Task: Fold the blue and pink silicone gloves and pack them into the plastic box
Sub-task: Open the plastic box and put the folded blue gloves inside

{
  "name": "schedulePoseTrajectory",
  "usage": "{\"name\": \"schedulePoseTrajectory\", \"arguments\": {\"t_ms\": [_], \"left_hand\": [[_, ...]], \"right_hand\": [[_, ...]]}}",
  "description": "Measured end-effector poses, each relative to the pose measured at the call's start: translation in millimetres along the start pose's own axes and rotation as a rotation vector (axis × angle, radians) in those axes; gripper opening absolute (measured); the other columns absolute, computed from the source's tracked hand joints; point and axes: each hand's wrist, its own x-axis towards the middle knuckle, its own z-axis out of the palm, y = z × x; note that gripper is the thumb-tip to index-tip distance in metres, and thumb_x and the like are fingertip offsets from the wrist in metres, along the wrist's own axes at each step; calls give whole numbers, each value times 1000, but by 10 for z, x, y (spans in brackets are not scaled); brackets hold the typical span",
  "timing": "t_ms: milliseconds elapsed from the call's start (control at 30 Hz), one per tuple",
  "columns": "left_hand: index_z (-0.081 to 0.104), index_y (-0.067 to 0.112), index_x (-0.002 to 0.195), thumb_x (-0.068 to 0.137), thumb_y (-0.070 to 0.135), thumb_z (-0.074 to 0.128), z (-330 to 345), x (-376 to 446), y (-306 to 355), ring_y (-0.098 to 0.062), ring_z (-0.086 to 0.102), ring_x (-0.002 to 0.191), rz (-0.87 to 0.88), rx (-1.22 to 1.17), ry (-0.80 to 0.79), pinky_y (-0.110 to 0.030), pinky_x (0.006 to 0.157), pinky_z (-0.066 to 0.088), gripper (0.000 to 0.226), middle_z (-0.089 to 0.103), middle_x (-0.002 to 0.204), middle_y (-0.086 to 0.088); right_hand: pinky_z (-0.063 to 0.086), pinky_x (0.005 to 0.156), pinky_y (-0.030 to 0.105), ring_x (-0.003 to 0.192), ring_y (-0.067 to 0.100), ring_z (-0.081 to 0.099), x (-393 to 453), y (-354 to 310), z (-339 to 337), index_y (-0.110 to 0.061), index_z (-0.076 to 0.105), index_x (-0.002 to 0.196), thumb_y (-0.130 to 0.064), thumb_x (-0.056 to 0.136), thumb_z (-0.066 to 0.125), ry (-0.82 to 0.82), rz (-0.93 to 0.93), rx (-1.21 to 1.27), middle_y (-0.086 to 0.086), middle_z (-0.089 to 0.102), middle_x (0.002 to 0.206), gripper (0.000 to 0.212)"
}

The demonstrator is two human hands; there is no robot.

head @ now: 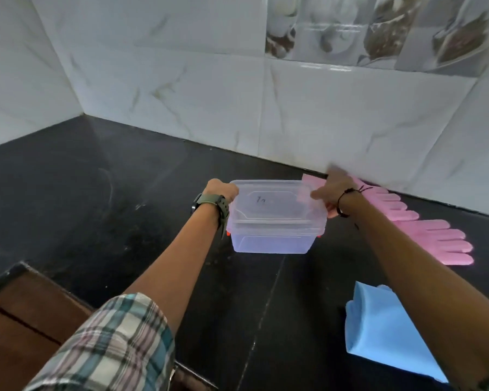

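Both hands, left (222, 190) & right (332, 193), grasp the lidded clear plastic box (274, 218); flat pink silicone gloves (424, 232) lie just right, nearer right hand.

We see two bare forearms. On the left arm: rolled-up plaid cotton sleeve (116, 345), checks in teal, white, pink and grey, cuff bunched near the elbow. Left wrist: dark olive-green watch with a wide rubbery strap (213, 204), buckle holes visible, black case on the wrist's outer side. Right wrist: thin black thread bracelet (343, 200), loose knotted ends sticking out. Left hand (220, 190) and right hand (333, 190) wear no gloves; no rings that we can make out.
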Motion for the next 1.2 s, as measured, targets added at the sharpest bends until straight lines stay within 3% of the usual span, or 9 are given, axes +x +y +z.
{"name": "schedulePoseTrajectory", "arguments": {"t_ms": [133,267,400,533,767,900,1133,1167,1200], "left_hand": [[40,3,69,86,12,53,31,-59,109,-26,45,82,9,-16,24,-34,73,39,23,41,65,-5],[49,15,61,89,16,50,-78,-391,-2,-24,51,71,123,-180,47,-37,75,47,29,56,77,-10],[67,19,74,94,18,46,-128,-1095,-552,-8,61,74,239,-537,47,-18,72,49,29,67,78,4],[61,15,117,99,23,38,-144,-1344,-1089,-10,56,119,26,-926,97,-27,107,37,31,63,126,1],[65,10,110,99,31,33,-109,-1372,-1382,-15,61,102,-136,-615,118,-32,99,42,40,67,112,-1],[70,25,104,95,24,45,-15,-1466,-1242,-12,65,89,6,-304,142,-31,80,54,27,72,93,5],[65,10,102,91,15,54,796,-2004,-575,-18,64,91,-16,-193,-521,-24,85,46,16,52,118,-30],[60,14,84,90,18,54,911,-2079,-505,-13,59,74,-50,-147,-612,-19,71,45,9,44,85,13],[52,15,73,90,19,54,1022,-2119,-469,-9,55,62,-81,-118,-670,-14,59,41,18,52,67,-5]], "right_hand": [[47,50,26,48,24,55,-170,26,-139,-8,49,55,-13,79,61,54,12,35,12,57,55,28],[53,65,39,59,28,57,-534,163,-147,3,63,71,-7,79,60,188,-79,180,21,59,64,14],[56,73,29,76,16,66,-1160,464,192,-13,66,93,-12,87,60,277,-64,455,4,69,86,9],[54,79,29,89,15,66,-1621,712,670,-30,67,85,-8,90,53,248,77,797,-6,70,89,27],[47,102,39,115,18,57,-1676,756,910,-12,62,121,-10,95,45,92,208,757,2,64,124,31],[44,59,-3,76,-10,54,-1777,757,797,-15,55,128,-11,96,44,87,87,613,-11,59,113,35],[47,86,28,99,19,63,-1905,1252,33,-9,67,111,-15,89,57,508,91,166,6,70,110,24],[49,84,32,94,23,63,-1910,1391,-64,-7,68,106,-18,90,57,513,151,79,9,70,106,23],[50,78,34,85,24,62,-1907,1536,-141,-5,68,98,-24,90,55,471,237,7,11,70,98,23]]}}
